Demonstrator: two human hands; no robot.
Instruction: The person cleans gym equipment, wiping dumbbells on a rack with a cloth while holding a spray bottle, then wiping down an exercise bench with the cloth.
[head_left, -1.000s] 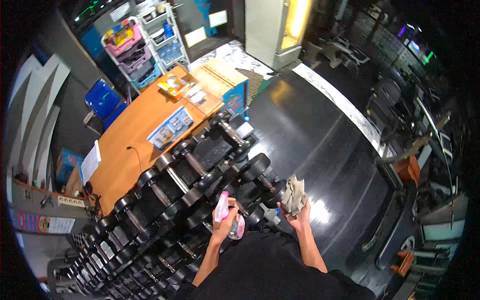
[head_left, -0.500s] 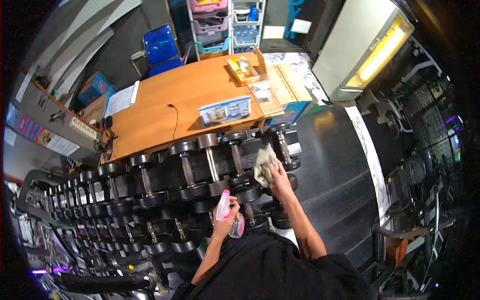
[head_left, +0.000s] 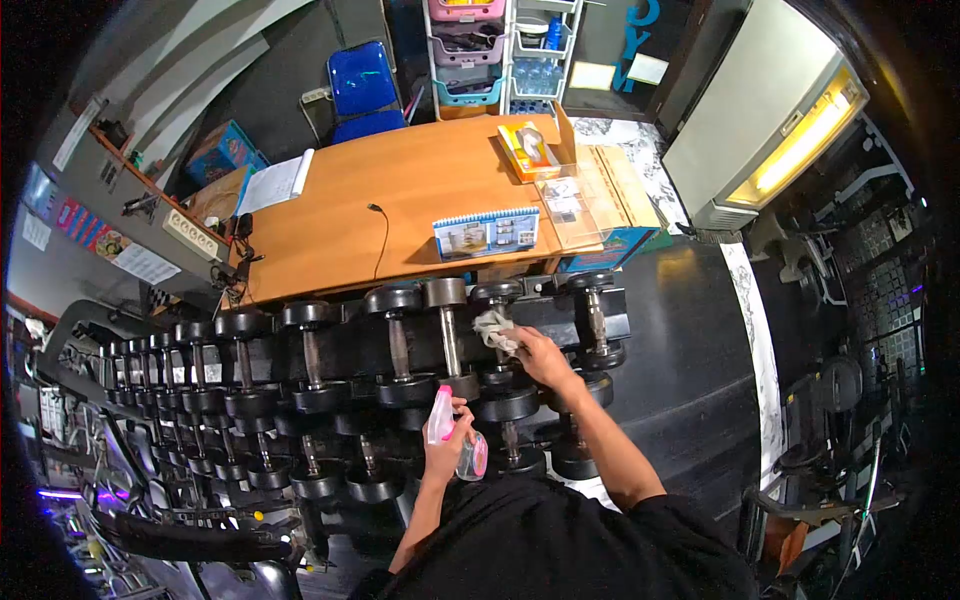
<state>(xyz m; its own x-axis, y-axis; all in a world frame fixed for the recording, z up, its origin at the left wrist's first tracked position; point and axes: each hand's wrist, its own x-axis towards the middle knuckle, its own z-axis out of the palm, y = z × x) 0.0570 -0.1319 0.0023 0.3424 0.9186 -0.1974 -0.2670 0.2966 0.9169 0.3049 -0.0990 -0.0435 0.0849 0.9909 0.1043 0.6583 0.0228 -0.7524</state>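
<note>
Near a wooden desk point(head_left: 330, 215), the outstretched right hand point(head_left: 543, 357) grips a cloth point(head_left: 494, 330), the left hand point(head_left: 446, 455) a spray bottle point(head_left: 440, 418).

Your crumpled pale cloth point(head_left: 494, 330) covers the black-headed dumbbell's point(head_left: 497, 291) handle; your pink-topped spray bottle point(head_left: 473, 457) tilts nearer you, left of it.

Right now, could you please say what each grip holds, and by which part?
The left grip holds a spray bottle around its neck; the right grip holds a bunched cloth by its right side.
</note>
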